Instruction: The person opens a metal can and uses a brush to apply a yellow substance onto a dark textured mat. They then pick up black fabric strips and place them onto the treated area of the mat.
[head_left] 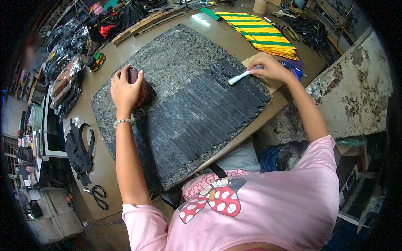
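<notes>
My left hand (124,90) is wrapped round a dark reddish-brown round pot (144,95) that stands on a speckled grey-black board (167,54). Part of the pot is hidden behind my fingers. A small brush with pale bristles (238,78) is pinched in my right hand (270,68). Its bristle end is over the far right of a row of black strips (192,113), which lie side by side across the board. Whether the bristles touch a strip I cannot tell. Near that end the strips' surface looks glossier and darker.
Yellow and green striped pieces (257,33) lie at the table's far right. Black-handled scissors (97,196) and a bundle of black straps (79,148) are at the left. Behind them are plastic-wrapped bundles (63,50). A wooden bar (142,25) lies along the far edge.
</notes>
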Motion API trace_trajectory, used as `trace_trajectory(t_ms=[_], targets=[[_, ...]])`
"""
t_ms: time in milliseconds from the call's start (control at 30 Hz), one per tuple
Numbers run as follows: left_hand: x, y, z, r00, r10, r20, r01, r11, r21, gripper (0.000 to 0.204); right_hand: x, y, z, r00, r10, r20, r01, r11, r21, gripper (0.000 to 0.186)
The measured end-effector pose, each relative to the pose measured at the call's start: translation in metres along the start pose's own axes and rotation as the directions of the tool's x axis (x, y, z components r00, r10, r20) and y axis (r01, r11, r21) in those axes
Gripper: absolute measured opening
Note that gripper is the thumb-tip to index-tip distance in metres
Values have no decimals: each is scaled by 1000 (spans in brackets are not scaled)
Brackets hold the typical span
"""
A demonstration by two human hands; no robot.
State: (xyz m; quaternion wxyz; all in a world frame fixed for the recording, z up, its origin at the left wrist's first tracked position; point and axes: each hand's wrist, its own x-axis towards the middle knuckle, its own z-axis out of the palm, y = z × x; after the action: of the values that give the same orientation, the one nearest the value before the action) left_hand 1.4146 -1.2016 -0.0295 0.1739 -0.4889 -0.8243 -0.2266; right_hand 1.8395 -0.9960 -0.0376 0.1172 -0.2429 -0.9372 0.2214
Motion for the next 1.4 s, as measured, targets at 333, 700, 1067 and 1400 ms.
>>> trace_trajectory(t_ms=[333,700,1067,1400], targets=[[-1,0,-1,1000,3,5,-3,1000,16,58,76,4,47,921,-53,-387,-91,934,-345,17],[-2,1,0,1000,11,-25,-11,1000,-22,58,-35,-2,0,983,2,-184,-75,918,-390,16],[0,-1,0,1000,9,-4,-9,1000,10,60,53,26,15,983,31,-181,-103,909,-404,15],[14,-3,-17,974,-118,194,146,979,-140,60,29,-7,27,702,375,-605,-350,922,166,32]])
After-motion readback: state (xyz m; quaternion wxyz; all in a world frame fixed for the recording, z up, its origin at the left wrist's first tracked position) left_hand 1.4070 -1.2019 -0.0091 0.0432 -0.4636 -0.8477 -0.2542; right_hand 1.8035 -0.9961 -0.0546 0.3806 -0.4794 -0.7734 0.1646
